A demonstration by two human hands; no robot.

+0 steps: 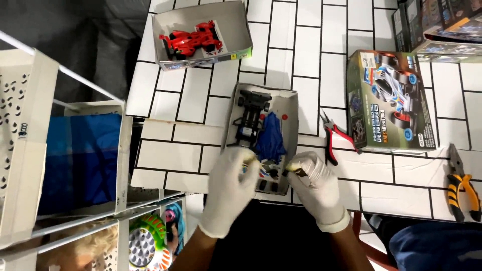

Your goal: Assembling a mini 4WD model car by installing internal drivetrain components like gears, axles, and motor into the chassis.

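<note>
Both of my hands wear white gloves and meet over the near end of an open cardboard tray (291, 108). In the tray lie a black toy car chassis (249, 118), a blue car body shell (271, 136) and small loose parts. My left hand (230, 188) pinches a tiny part at its fingertips. My right hand (316, 183) grips a small dark piece with a yellowish bit. What exactly each small piece is, I cannot tell.
A second tray (236, 30) at the back holds a red toy car (193, 39). A boxed car kit (389, 100) lies to the right, red-handled cutters (335, 138) beside it, yellow-handled pliers (464, 188) at far right. Shelving with toys (145, 241) stands left.
</note>
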